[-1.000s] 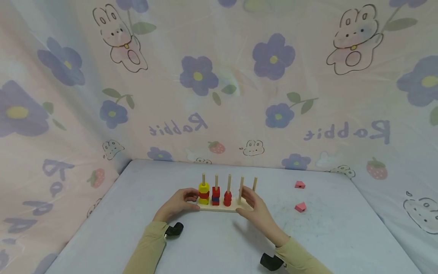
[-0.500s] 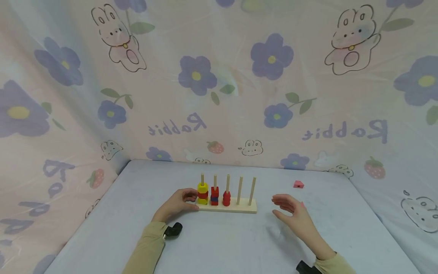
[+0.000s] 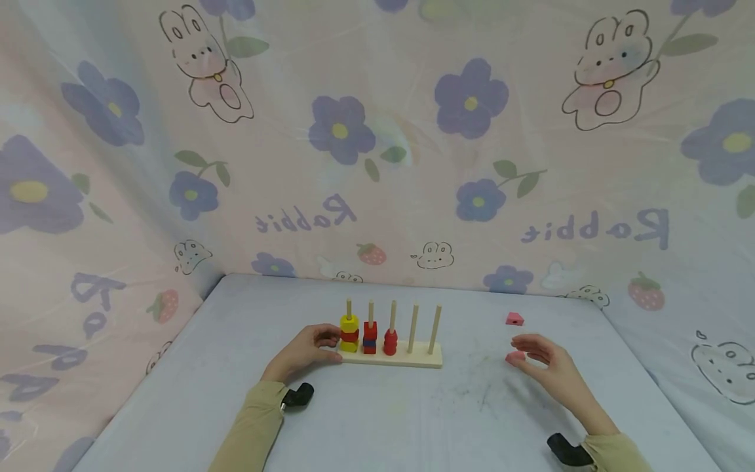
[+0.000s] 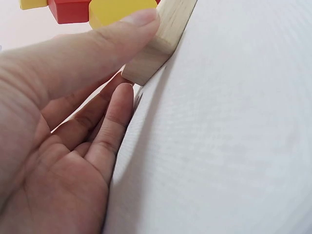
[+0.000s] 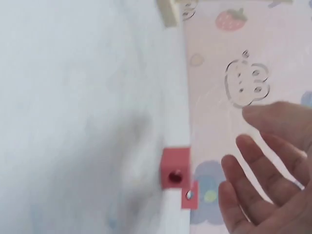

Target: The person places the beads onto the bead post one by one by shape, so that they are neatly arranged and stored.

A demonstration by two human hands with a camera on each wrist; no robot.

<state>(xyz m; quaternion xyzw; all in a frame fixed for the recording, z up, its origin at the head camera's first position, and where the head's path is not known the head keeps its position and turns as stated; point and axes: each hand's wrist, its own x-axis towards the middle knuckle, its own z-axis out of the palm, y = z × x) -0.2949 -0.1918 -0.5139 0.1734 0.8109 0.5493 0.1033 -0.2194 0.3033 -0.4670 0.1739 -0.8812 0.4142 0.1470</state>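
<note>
My left hand (image 3: pixel 307 351) holds the left end of a wooden peg stacker (image 3: pixel 413 357). In the left wrist view the thumb lies on the base (image 4: pixel 151 58) and fingertips touch its end. Yellow and red beads (image 3: pixel 349 322) sit on the leftmost peg, red and blue ones (image 3: pixel 369 342) on the second, and red ones (image 3: pixel 390 342) on the third. The two right pegs are bare. To the right, my right hand (image 3: pixel 554 370) hovers with spread fingers beside a pink block (image 3: pixel 514 356), partly behind the thumb. The right wrist view shows this block (image 5: pixel 175 165) apart from the fingers.
A second pink block (image 3: pixel 515 319) lies farther back on the white table (image 3: pixel 377 419). Behind the table hangs a curtain (image 3: pixel 407 177) printed with rabbits and flowers. Black wrist mounts (image 3: pixel 299 395) are on both wrists.
My right hand has let go of the stacker's right side and moved right to the nearer pink block. My left hand has stayed at the stacker's left end.
</note>
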